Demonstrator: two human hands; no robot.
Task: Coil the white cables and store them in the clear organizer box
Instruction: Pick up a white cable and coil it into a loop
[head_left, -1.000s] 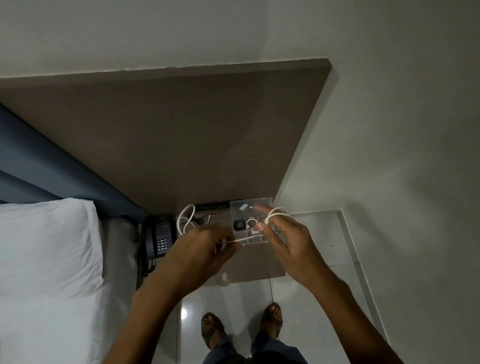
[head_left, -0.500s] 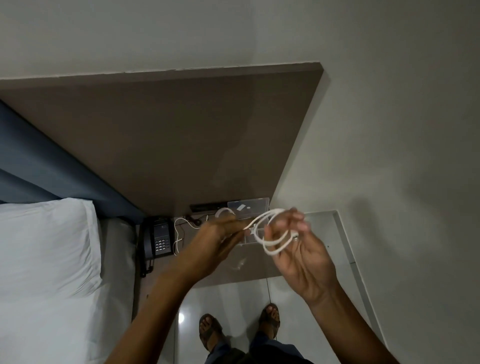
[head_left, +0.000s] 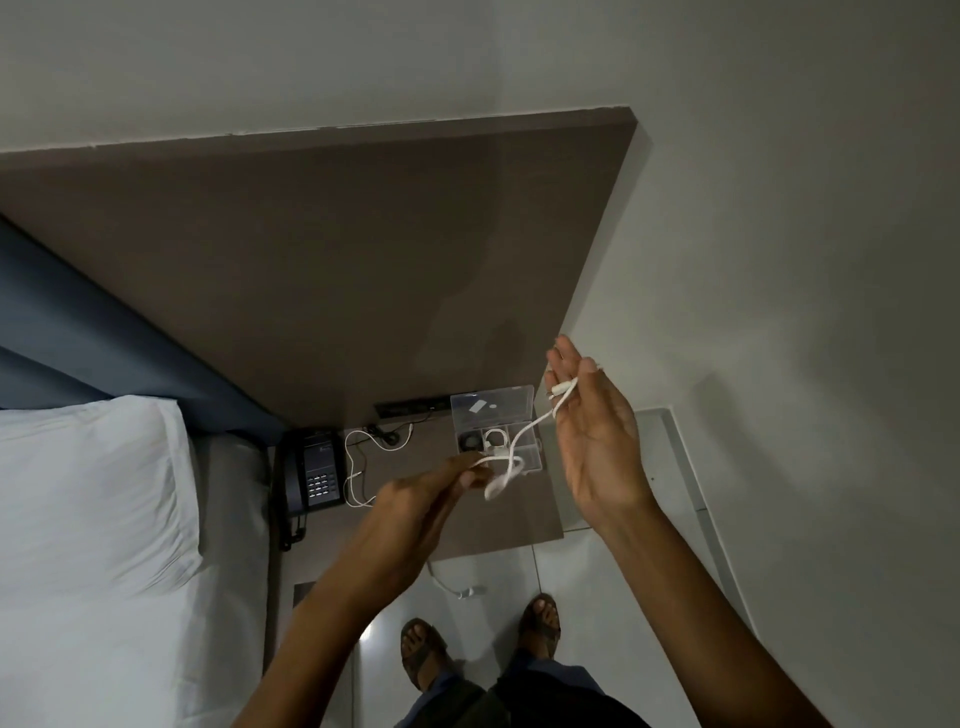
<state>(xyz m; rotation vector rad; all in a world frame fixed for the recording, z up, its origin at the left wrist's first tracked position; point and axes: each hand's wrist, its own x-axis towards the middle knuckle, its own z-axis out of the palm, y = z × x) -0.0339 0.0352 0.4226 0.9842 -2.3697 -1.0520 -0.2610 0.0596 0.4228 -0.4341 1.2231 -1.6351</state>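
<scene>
From the head view, your right hand (head_left: 597, 431) is up at about 2 o'clock from the clear organizer box (head_left: 496, 431), fingers pinching one end of a white cable (head_left: 511, 470). The cable droops in a loop down to your left hand (head_left: 415, 514), at 7 o'clock from the box, which pinches the other part. The box sits open on the brown nightstand (head_left: 519, 519). Another white cable (head_left: 356, 467) lies beside the black phone (head_left: 314, 473).

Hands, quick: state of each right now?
Left hand: closed, pinching the white cable.
Right hand: raised, fingers mostly extended, cable end held between them.
</scene>
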